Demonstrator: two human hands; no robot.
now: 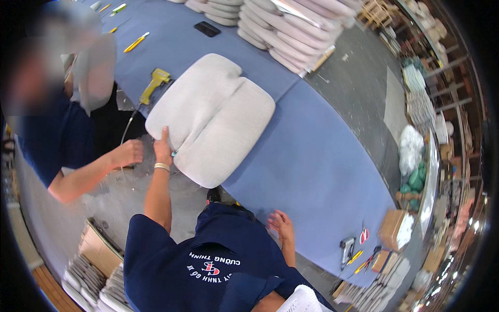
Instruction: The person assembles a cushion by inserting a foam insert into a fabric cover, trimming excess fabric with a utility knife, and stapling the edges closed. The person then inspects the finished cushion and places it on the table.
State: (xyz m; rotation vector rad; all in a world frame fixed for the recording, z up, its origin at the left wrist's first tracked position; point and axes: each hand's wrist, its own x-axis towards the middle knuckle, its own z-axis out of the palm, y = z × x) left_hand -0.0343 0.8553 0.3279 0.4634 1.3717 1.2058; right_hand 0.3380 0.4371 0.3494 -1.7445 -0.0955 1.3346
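Workshop w/ grey concrete floor (pixel 358 78) and a blue-topped worktable (pixel 317 166); shelving (pixel 442 104) is seen at approx. 3 o'clock.

Upholstery judged well along: the upper face of the seat cushion (pixel 213 114) is fully clothed in fabric, w/ no bare foam seen. Underside is hidden, so fixing there can't be confirmed, nor can what's left be told. Stacked pads (pixel 296 36), similar in colour, are seen at 1–2 o'clock from it; whether they're finished can't be told.

Cushion is placed at approx. 10–11 o'clock of the view, partly on the table, its near-left part overhanging the edge. Lt grey woven cover, rounded corners, two lobes split by a deep central channel, notched at approx. 1 and 8 o'clock. Cloth is mostly smooth, w/ slight puckers by the channel.

Cushion's edge is gripped by the left hand (pixel 163 150) at 8 o'clock: thumb on top, other fingers mostly hidden, so their curl can't be told. A small teal bit (pixel 174 154) is seen beside it. Nothing is held by the right hand (pixel 280 223), at 5 o'clock from the cushion, fingers loosely spread.

Yellow staple gun (pixel 154 86) is left at 10 o'clock, just beside the cushion; a co-worker's hand (pixel 127 153) is seen at 8–9 o'clock, near the left wrist.
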